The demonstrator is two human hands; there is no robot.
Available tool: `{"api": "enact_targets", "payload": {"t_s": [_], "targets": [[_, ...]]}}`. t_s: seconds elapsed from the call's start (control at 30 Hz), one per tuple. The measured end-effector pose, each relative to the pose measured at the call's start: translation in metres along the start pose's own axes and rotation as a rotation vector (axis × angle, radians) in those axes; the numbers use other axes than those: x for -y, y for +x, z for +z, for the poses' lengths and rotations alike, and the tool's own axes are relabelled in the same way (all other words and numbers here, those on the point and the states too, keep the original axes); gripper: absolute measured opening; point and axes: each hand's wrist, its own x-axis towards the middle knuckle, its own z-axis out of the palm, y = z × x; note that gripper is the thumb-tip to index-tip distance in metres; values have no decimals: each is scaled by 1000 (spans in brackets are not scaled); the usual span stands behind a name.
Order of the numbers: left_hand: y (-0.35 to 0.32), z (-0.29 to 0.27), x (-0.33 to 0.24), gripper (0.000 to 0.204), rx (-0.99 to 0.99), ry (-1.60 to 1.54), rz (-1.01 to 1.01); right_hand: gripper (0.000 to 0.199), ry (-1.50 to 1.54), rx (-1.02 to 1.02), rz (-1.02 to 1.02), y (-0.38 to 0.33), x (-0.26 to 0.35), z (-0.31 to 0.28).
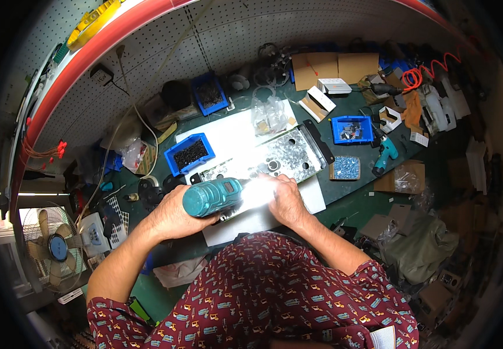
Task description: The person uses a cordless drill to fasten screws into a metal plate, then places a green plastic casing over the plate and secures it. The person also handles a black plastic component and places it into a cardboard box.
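My left hand point(172, 216) is wrapped round a teal power screwdriver point(212, 198), whose front end points right. Bright glare washes out its tip and the spot it points at. Close to that tip, my right hand point(288, 202) has its fingers drawn together; whatever they hold is lost in the glare. Under both hands lies a silvery flat metal panel point(291, 152) with round holes and a black end piece point(319, 144). White sheets point(315, 196) are spread beneath the panel on the green table.
Left of the panel stands a blue bin point(195, 167) of small black parts; another blue bin point(223, 108) is farther back. At right are a blue bin point(353, 142), a box of blue pieces point(345, 168) and a second teal power tool point(386, 155). A fan point(54, 247) stands far left.
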Motion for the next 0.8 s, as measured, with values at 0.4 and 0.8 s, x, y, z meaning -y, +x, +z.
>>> {"api": "enact_targets", "payload": {"t_s": [0.4,0.8], "targets": [[14,-13,-16,41,119,128,-55,46,226,13,8,4,-1,-10],[63,-33,-57,40,326,399,-54,42,210,39,82,4,7,-17]]}}
